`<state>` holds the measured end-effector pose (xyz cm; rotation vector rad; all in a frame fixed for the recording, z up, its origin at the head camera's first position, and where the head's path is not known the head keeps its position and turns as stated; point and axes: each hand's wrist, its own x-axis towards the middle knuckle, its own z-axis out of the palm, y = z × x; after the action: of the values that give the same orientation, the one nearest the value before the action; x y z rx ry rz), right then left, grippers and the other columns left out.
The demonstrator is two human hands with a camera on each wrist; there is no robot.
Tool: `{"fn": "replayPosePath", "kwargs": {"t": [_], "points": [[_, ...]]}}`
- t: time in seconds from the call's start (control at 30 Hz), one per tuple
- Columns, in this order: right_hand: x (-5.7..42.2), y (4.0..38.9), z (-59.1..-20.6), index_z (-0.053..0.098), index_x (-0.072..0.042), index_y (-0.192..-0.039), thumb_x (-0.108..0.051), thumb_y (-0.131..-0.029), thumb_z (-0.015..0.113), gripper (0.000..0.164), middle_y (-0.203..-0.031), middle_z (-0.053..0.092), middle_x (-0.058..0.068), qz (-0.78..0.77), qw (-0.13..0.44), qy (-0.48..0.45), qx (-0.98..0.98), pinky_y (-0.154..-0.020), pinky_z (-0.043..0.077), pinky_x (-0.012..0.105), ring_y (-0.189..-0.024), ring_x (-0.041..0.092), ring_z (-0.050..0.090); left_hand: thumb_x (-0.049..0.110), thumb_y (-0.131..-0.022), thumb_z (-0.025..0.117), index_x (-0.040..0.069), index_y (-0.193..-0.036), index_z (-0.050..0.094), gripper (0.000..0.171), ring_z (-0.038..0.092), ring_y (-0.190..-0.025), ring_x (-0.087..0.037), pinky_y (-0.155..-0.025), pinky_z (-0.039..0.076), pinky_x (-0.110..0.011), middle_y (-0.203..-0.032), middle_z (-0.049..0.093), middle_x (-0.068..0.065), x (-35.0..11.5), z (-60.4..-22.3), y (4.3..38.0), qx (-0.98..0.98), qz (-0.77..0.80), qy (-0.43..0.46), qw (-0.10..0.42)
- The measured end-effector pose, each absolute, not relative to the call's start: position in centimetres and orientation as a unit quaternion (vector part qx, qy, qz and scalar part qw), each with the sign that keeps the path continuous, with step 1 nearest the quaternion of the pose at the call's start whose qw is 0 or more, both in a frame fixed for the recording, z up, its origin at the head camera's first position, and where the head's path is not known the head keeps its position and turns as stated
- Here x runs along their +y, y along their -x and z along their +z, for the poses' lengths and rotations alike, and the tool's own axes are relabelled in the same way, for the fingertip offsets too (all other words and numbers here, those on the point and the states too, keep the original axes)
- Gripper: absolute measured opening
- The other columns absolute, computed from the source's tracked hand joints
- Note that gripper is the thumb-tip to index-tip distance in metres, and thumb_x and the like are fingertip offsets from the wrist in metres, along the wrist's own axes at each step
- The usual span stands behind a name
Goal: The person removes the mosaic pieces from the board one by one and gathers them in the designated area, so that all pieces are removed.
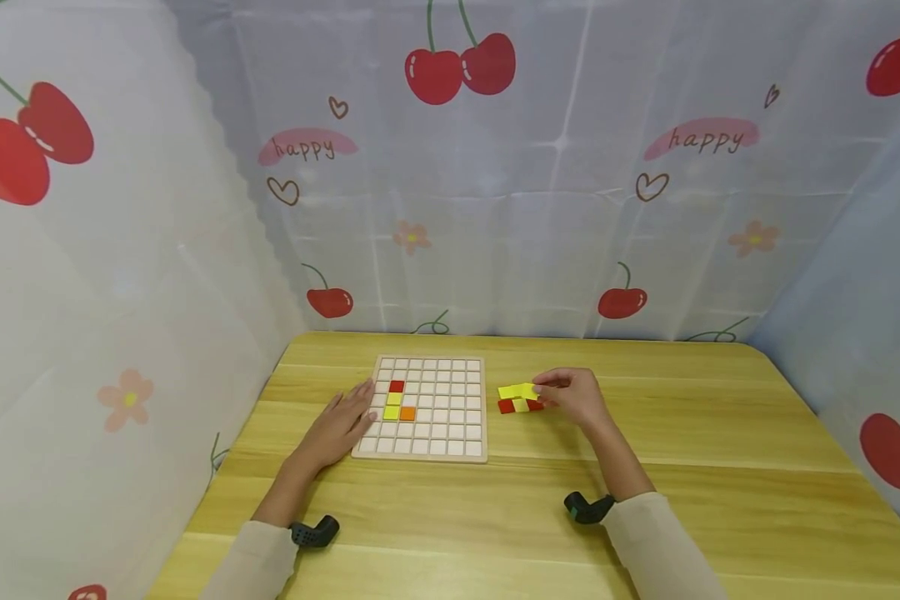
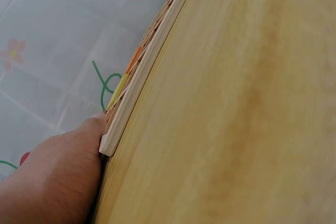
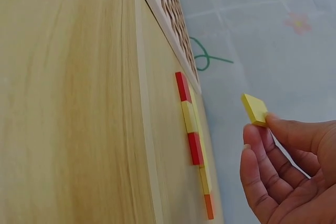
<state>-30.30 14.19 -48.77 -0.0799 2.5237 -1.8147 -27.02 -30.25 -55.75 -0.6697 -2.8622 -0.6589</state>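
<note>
My right hand (image 1: 576,397) pinches a yellow square tile (image 3: 255,109) between thumb and fingers, raised above the table. Below it lies a small group of tiles; red tiles (image 3: 196,148), yellow ones and an orange tile (image 3: 209,206) show in the right wrist view. To the left lies a wooden grid board (image 1: 450,457) with square cells. On it sit a red tile (image 1: 396,387), two yellow tiles (image 1: 392,412) in a column under it, and an orange tile (image 1: 407,414) beside the lower yellow one. My left hand (image 1: 340,425) rests at the board's left edge, fingers extended.
The wood-grain table (image 1: 450,525) ends at a back edge in front of a cherry-print curtain (image 1: 495,208). Curtains also hang at the left and right sides. A dark wrist camera (image 1: 315,532) is worn on the left wrist, another (image 1: 588,507) on the right.
</note>
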Motion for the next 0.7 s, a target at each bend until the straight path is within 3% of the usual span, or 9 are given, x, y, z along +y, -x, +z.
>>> {"fn": "replayPosePath", "kwargs": {"t": [0.17,0.43,0.7], "points": [[14.9,30.6,-49.2,0.073,0.011,-0.107,-0.004,-0.093,0.074,0.021,-0.099,0.074,0.021,-0.591,0.018,0.021,0.806,-0.079,0.061,0.044,-0.078,0.022,0.073,0.037,-0.110,0.043,0.003,-0.159,0.028,0.062,0.023,-0.153,-0.031,-0.121,0.014,-0.060,-0.166,0.025,-0.012,-30.3,-55.8,27.1,-0.949,-0.219,0.219,0.065],[15.7,30.9,-49.5,0.074,0.010,-0.106,-0.004,-0.093,0.074,0.020,-0.100,0.074,0.021,-0.587,0.015,0.016,0.809,-0.076,0.062,0.039,-0.086,0.033,0.073,0.038,-0.110,0.043,0.003,-0.159,0.029,0.062,0.022,-0.153,-0.029,-0.122,0.015,-0.059,-0.166,0.025,-0.010,-30.3,-55.7,27.0,-0.950,-0.220,0.213,0.059],[16.2,31.0,-49.6,0.073,0.011,-0.109,-0.004,-0.093,0.073,0.022,-0.101,0.074,0.021,-0.590,0.019,0.006,0.807,-0.076,0.062,0.037,-0.086,0.029,0.073,0.037,-0.110,0.043,0.003,-0.159,0.029,0.061,0.023,-0.153,-0.030,-0.122,0.015,-0.059,-0.166,0.026,-0.011,-30.3,-55.6,27.0,-0.950,-0.221,0.214,0.057]]}}
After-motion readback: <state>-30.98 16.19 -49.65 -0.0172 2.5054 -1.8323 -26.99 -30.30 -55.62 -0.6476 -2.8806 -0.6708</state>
